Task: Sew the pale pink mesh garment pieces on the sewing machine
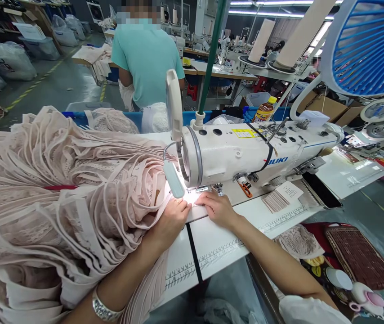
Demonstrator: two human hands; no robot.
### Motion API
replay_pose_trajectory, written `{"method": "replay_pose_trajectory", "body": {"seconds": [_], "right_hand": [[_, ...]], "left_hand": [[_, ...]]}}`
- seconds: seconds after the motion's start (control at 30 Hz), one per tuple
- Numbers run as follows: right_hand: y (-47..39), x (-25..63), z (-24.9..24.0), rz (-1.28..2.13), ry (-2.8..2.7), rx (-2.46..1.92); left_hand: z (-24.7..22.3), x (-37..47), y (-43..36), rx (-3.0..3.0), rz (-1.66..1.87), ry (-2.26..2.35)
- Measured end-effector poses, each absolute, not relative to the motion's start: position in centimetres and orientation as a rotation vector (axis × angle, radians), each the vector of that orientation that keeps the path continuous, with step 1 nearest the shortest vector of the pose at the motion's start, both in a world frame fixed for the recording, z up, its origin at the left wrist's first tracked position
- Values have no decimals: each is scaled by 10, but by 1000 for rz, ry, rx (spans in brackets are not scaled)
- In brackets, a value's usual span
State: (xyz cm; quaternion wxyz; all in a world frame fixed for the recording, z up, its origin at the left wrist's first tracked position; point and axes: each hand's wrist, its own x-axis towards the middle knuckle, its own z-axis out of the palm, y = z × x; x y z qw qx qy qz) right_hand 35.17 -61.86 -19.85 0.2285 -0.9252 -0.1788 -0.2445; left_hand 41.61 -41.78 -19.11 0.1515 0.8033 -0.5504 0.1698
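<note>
My left hand [176, 218] is closed, its fingertips pinching pale pink fabric [161, 201] at the left of the sewing area. Close by on the right, my right hand [218, 209] has its fingers pressed together at the fabric edge, just in front of the presser foot [217, 188]. The white sewing machine [219, 155] stands right above both hands, with a small lamp [174, 180] lighting the spot. A big heap of pale pink lace garments [111, 198] lies along my left arm. My fingertips partly hide the cloth between them.
A ruler-marked white table [222, 234] carries a paper tag [289, 191], orange-handled thread snips [246, 188] and a dark tray [322, 191]. A drink bottle [264, 110] stands behind the machine. A blue fan [370, 45] hangs upper right. A person in a teal shirt [148, 63] is ahead.
</note>
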Motion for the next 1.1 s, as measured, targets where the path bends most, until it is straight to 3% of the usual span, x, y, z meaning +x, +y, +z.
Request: {"method": "replay_pose_trajectory", "body": {"seconds": [0.3, 0.67, 1.1], "right_hand": [[-622, 348, -189, -487, -646, -2671], [-624, 346, -201, -606, -636, -2711], [-618, 349, -194, -401, -560, -2812]], "left_hand": [[-204, 416, -413, 2340, 377, -1488], [-209, 415, -408, 2407, 321, -1518], [-202, 417, -415, 2442, 336, -1412]]}}
